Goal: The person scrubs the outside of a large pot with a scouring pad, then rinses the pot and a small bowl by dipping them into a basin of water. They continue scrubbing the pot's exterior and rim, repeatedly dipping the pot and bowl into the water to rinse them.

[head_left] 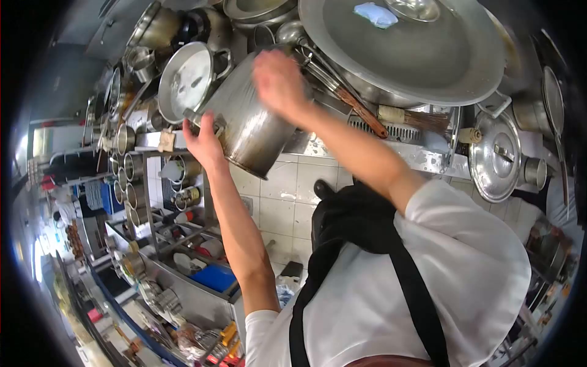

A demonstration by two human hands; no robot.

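Aslant, metal pot (252,131), left hand (206,145) on handle (193,115), right hand (279,81) seemingly touching pot.

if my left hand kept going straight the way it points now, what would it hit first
Your left hand would most likely meet the metal handle by its fingertips first, with the round pan beyond, though depth is unclear here.
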